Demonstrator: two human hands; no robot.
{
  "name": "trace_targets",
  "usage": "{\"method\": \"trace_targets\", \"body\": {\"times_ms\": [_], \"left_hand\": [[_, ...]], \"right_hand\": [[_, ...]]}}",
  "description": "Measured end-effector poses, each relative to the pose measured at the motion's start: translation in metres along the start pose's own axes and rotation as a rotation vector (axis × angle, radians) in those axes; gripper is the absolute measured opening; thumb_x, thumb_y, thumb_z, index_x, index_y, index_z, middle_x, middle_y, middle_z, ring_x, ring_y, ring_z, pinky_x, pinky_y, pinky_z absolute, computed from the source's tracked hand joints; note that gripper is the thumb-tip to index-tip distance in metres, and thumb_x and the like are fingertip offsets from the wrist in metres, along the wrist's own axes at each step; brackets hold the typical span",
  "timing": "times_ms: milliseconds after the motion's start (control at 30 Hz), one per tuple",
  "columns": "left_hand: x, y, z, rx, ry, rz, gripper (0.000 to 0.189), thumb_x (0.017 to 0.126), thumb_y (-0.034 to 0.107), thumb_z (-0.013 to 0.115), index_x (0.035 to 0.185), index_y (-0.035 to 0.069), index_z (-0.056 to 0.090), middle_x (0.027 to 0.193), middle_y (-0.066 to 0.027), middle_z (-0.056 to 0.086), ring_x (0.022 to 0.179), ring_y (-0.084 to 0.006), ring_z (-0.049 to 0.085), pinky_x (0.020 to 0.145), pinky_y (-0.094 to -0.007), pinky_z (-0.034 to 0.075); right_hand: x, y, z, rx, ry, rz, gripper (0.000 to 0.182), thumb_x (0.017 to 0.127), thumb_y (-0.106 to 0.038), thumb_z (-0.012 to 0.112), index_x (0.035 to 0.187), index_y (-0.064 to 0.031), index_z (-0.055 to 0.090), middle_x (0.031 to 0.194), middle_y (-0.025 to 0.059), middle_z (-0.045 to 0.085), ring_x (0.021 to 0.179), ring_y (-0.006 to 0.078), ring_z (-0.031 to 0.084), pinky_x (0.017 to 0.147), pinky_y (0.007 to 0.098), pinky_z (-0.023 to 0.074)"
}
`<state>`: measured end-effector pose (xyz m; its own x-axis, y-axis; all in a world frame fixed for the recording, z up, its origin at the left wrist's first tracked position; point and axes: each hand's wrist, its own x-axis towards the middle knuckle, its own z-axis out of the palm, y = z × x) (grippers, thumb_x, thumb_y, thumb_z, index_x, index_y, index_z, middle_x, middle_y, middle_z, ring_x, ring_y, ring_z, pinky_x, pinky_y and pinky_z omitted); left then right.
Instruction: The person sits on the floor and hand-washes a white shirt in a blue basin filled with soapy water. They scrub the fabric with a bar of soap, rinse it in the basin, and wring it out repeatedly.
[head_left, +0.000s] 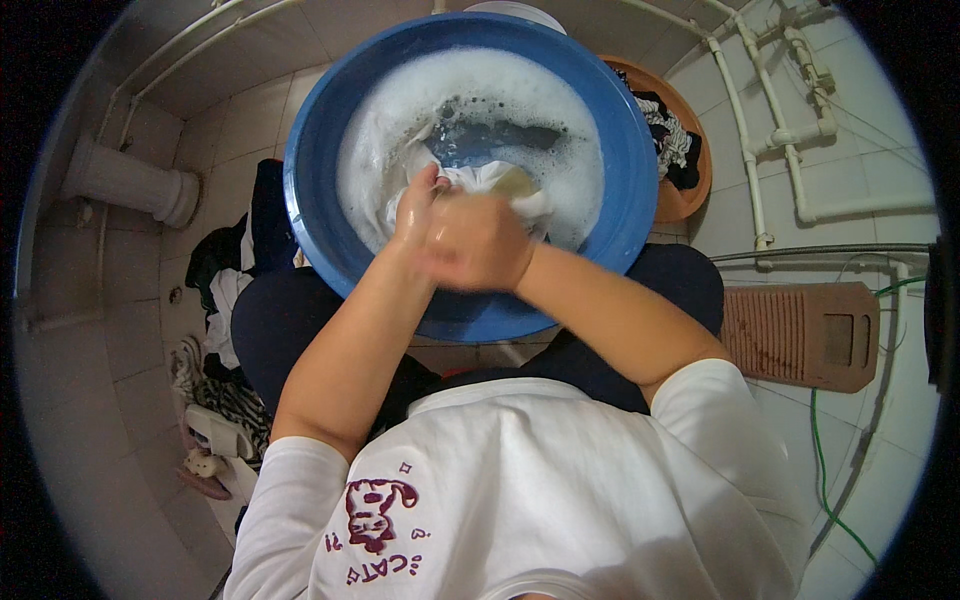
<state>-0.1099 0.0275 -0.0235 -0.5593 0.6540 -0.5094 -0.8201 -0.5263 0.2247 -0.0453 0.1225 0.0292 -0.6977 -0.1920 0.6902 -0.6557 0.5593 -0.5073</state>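
Observation:
A large blue plastic basin (296, 187) stands between my knees, with sudsy water (495, 75) inside. A wet white cloth garment (480, 176) rises out of the foam at the near side, showing a yellowish-green patch. My left hand (415, 204) grips this cloth, thumb up. Pressed close against it is my right hand (476, 240), a fist blurred by motion, with the cloth coming out beyond its knuckles. The fingertips of both hands are mostly hidden.
An orange basin (701, 191) of clothes sits behind at right. A brown washboard (799, 337) leans by white pipes (739, 112) and a green hose (821, 465). Clothes (225, 300) and slippers (219, 433) lie on the tiled floor at left, near a white drainpipe (131, 180).

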Motion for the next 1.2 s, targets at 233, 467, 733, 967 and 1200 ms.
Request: {"method": "trace_targets", "body": {"times_ms": [233, 467, 733, 967, 1200], "left_hand": [[0.024, 0.005, -0.034, -0.120, -0.357, -0.063, 0.030, 0.086, 0.033, 0.041, 0.069, 0.010, 0.050, 0.064, -0.0072, 0.055, 0.058, -0.0211, 0.054, 0.054, -0.0337, 0.044], [-0.031, -0.025, 0.058, 0.098, 0.220, 0.059, 0.027, 0.085, 0.028, 0.041, 0.089, 0.006, 0.055, 0.093, -0.0104, 0.057, 0.084, -0.0235, 0.056, 0.076, -0.0357, 0.046], [-0.026, -0.022, 0.056, 0.082, 0.226, 0.111, 0.024, 0.085, 0.030, 0.043, 0.072, 0.010, 0.048, 0.080, -0.0065, 0.057, 0.075, -0.0221, 0.056, 0.073, -0.0319, 0.046], [0.012, 0.009, -0.021, 0.088, -0.189, 0.061, 0.030, 0.082, 0.038, 0.051, 0.066, 0.012, 0.049, 0.065, -0.0061, 0.056, 0.060, -0.0209, 0.054, 0.054, -0.0318, 0.044], [-0.037, -0.023, 0.066, 0.468, 0.083, 0.048, 0.029, 0.081, 0.034, 0.055, 0.094, 0.007, 0.055, 0.088, -0.0062, 0.056, 0.075, -0.0147, 0.054, 0.061, -0.0245, 0.044]], "right_hand": [[-0.005, -0.004, 0.011, 0.031, 0.074, 0.053, 0.020, 0.069, -0.014, 0.059, 0.054, -0.0059, 0.049, 0.059, 0.0120, 0.051, 0.055, 0.0290, 0.052, 0.050, 0.0361, 0.0408], [-0.001, 0.041, -0.007, -0.073, 0.088, 0.385, 0.016, 0.070, -0.019, 0.055, 0.057, -0.0080, 0.054, 0.062, 0.0111, 0.054, 0.059, 0.0304, 0.054, 0.054, 0.0386, 0.0436], [-0.009, 0.042, -0.001, -0.028, 0.066, 0.238, 0.014, 0.069, -0.014, 0.057, 0.058, -0.0067, 0.051, 0.062, 0.0112, 0.053, 0.054, 0.0304, 0.051, 0.049, 0.0384, 0.0409], [-0.011, -0.011, 0.008, 0.063, 0.033, 0.006, 0.016, 0.068, -0.014, 0.057, 0.057, -0.0071, 0.048, 0.060, 0.0097, 0.048, 0.055, 0.0295, 0.051, 0.048, 0.0381, 0.0404], [0.003, 0.061, -0.019, -0.157, 0.198, 0.288, 0.025, 0.078, -0.022, 0.054, 0.061, -0.0042, 0.050, 0.063, 0.0104, 0.049, 0.057, 0.0259, 0.049, 0.055, 0.0341, 0.0399]]}}
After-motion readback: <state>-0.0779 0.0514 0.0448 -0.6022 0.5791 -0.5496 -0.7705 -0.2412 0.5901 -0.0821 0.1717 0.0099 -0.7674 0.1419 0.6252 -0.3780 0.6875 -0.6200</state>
